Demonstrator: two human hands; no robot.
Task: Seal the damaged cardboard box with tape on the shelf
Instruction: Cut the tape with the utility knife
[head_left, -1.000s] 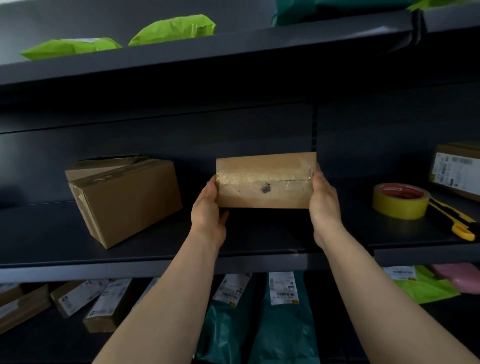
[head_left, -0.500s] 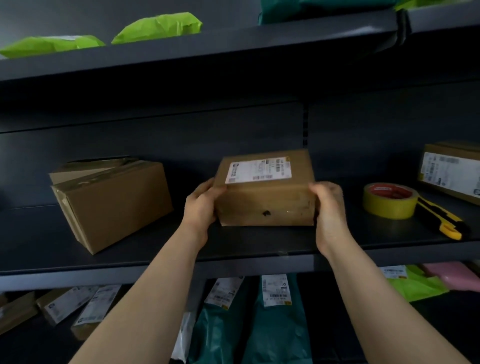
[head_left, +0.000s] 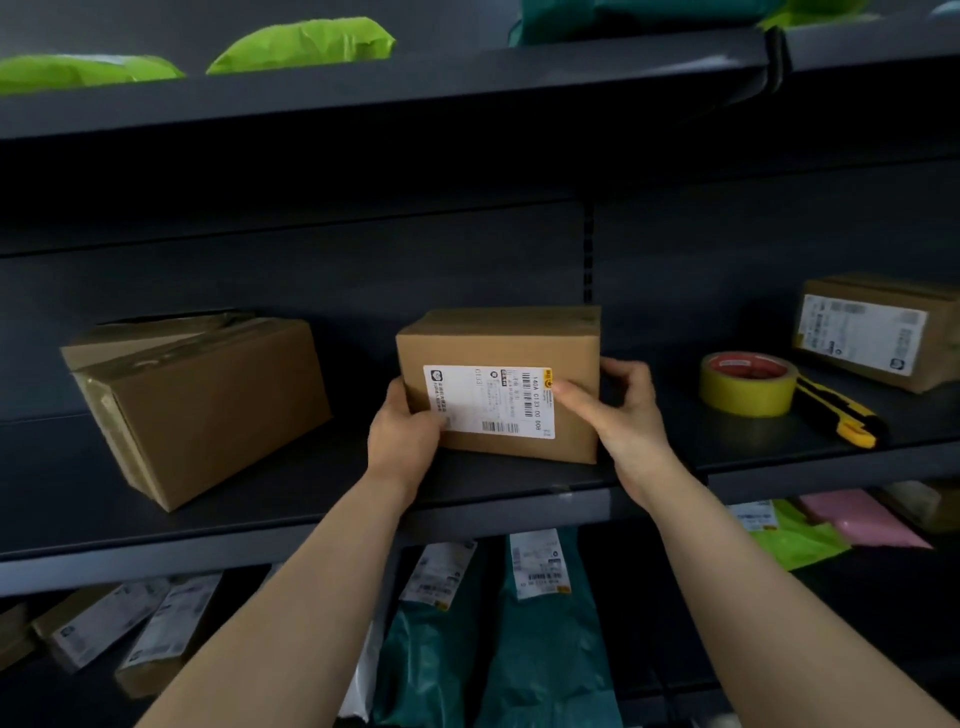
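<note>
The cardboard box (head_left: 498, 340) stood between the two hands, on or just above the shelf (head_left: 260, 501), with its white shipping label (head_left: 488, 400) turned toward the person. The left hand (head_left: 405, 436) gripped the lower left corner, its fingers curled round the edge. The right hand (head_left: 623, 410) held the right side, with the thumb laid across the front as far as the label's edge and the fingers wrapped behind. Neither hand held any tape. The yellow tape roll (head_left: 747, 389) lay flat on the shelf, well to the right of the right hand, with a yellow utility knife (head_left: 836, 415) just beyond it. The faces in view showed plain cardboard with no tear and no strip of tape, so whether a seal had already gone onto a hidden side could not be told. Judging by the idle roll, no taping was under way; the box was being turned, checked or set down. To the left of the left hand sat a larger box (head_left: 208, 410) whose top flaps looked loose.
</note>
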